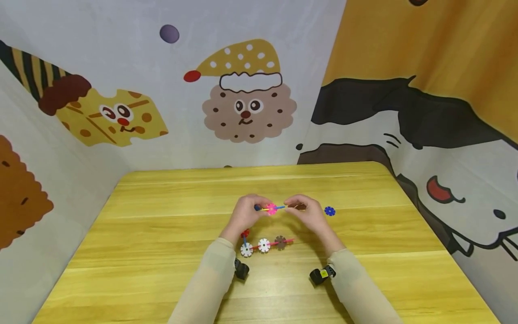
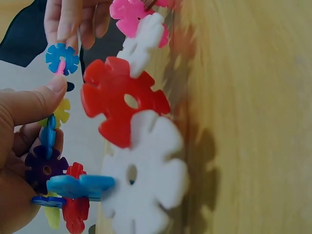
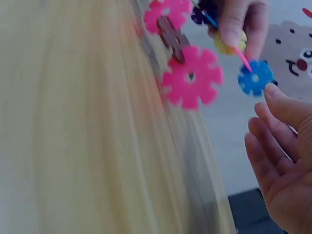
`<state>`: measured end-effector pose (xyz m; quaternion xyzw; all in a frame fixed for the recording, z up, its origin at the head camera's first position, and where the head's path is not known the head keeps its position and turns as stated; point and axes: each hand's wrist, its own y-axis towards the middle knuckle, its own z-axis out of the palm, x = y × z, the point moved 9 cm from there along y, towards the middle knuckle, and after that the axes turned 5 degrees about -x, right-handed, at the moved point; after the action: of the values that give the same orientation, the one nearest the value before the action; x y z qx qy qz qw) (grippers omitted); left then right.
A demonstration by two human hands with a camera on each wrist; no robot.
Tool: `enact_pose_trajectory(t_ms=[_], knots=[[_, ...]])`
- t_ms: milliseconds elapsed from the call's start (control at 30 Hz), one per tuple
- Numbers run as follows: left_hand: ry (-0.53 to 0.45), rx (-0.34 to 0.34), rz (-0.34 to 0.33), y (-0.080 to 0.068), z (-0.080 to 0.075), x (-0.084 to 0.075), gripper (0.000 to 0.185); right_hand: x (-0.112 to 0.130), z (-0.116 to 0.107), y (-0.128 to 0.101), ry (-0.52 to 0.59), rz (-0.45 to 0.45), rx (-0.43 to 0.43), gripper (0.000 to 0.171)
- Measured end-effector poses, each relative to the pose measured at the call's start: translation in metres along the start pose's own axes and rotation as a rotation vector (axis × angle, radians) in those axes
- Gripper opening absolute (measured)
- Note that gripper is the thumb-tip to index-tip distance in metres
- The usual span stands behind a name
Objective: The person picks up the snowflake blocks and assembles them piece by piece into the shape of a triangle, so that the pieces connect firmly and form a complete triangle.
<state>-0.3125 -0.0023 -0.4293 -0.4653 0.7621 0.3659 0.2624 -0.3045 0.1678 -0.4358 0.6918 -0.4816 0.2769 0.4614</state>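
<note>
My left hand [image 1: 247,210] pinches a chain of notched plastic interlocking discs above the table. Under the left thumb, a yellow disc [image 3: 230,44] joins a pink disc [image 3: 242,59] seen edge-on. At the chain's right end sits a light blue disc [image 3: 256,78], slotted onto the pink one. My right hand [image 1: 308,209] is beside this end, its thumb tip right at the light blue disc's edge and its other fingers relaxed and spread. Farther along the chain, a purple disc [image 2: 46,169] lies against the left fingers, with red and blue discs below.
A second chain lies nearer me, with white discs [image 1: 264,245], a brown disc [image 1: 280,243] and a red disc [image 1: 245,233] at its far left. One loose dark blue disc [image 1: 329,211] rests right of my right hand. The wooden table [image 1: 182,193] ends at a cartoon curtain.
</note>
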Motion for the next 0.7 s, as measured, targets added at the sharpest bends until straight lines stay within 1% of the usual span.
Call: enact_pose_trajectory(t_ms=[67,133,267,367,567,700], knots=[[-0.006,0.002,-0.016,-0.001,0.000,0.001,0.025,-0.014,-0.007,0.000,-0.010,-0.003,-0.008,0.018],[-0.011,0.002,-0.025,-0.001,-0.001,0.002,0.025,-0.015,-0.019,-0.003,-0.019,-0.013,-0.022,0.019],[-0.008,0.005,-0.030,-0.001,-0.001,0.003,0.025,-0.006,-0.044,-0.008,-0.027,-0.020,-0.063,0.021],[0.002,0.004,-0.023,-0.001,-0.002,0.003,0.026,-0.009,-0.062,-0.011,-0.051,0.005,-0.090,0.023],[0.005,-0.004,-0.010,0.000,-0.003,0.001,0.026,-0.048,-0.087,-0.017,-0.168,0.096,-0.084,0.032],[0.008,0.001,-0.017,-0.001,-0.003,0.001,0.026,-0.064,-0.098,-0.022,-0.212,0.142,-0.062,0.035]])
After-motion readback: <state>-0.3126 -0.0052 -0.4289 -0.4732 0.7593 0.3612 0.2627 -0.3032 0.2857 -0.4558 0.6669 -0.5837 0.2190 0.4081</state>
